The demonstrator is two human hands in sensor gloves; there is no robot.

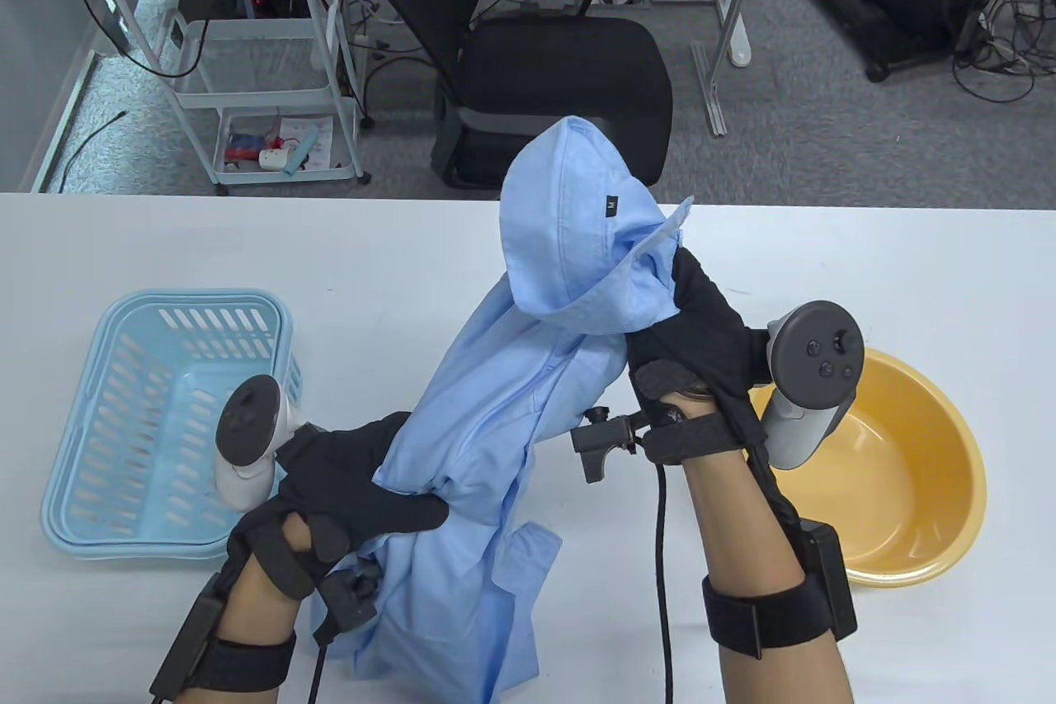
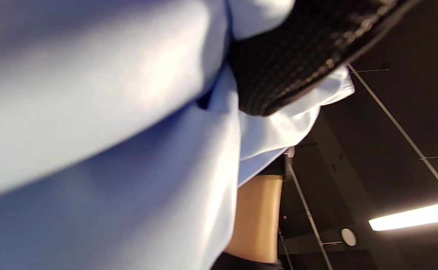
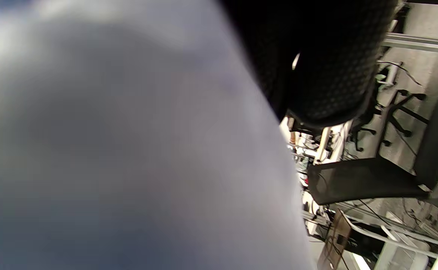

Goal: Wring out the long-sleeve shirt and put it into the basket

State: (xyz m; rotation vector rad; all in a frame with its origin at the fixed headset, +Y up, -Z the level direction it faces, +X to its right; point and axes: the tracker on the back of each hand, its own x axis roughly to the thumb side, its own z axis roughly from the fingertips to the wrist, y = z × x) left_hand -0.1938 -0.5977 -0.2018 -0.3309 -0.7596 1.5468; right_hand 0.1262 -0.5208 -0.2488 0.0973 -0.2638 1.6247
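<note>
A light blue long-sleeve shirt (image 1: 528, 374) is bunched and held up above the white table (image 1: 247, 242), stretched between both hands. My right hand (image 1: 693, 324) grips its upper part near the collar, raised at centre right. Lower down at centre left, my left hand (image 1: 371, 489) grips the shirt's middle, thumb wrapped over the cloth. The shirt's tail hangs to the table's front edge. A light blue slotted basket (image 1: 165, 423) stands at the left, holding nothing, just beyond my left hand. Blurred blue cloth (image 2: 110, 150) fills the left wrist view beside a gloved finger (image 2: 297, 56); the shirt cloth (image 3: 129, 150) also covers the right wrist view.
A yellow basin (image 1: 899, 473) sits on the table at the right, behind my right forearm. Beyond the far table edge stand a black office chair (image 1: 561, 68), a white cart (image 1: 256, 77) and floor cables.
</note>
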